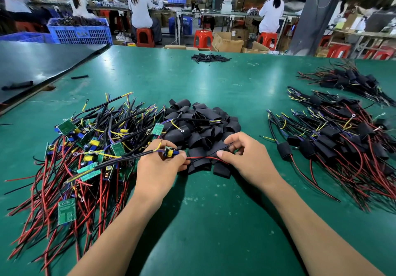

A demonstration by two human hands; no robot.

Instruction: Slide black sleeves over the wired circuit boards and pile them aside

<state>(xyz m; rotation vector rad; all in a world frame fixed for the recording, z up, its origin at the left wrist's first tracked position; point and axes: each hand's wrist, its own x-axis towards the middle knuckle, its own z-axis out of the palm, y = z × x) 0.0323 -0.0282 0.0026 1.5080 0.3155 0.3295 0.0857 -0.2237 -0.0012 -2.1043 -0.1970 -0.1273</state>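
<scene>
My left hand (159, 165) pinches a small wired circuit board (171, 152) with a yellow part on it, just in front of the heap of black sleeves (201, 125). The board's red and black wires (203, 158) run right to my right hand (242, 154), whose fingertips pinch them at the front edge of the heap. Left of my hands lies a tangle of bare boards with red, black and yellow wires (81, 160). A pile of sleeved boards (342, 143) spreads on the right.
A second pile of sleeved boards (351, 80) lies farther back right. A small heap of thin black tubes (211, 57) sits at the green table's (214, 222) far edge. A dark board (38, 61) covers the left corner. People sit at benches beyond.
</scene>
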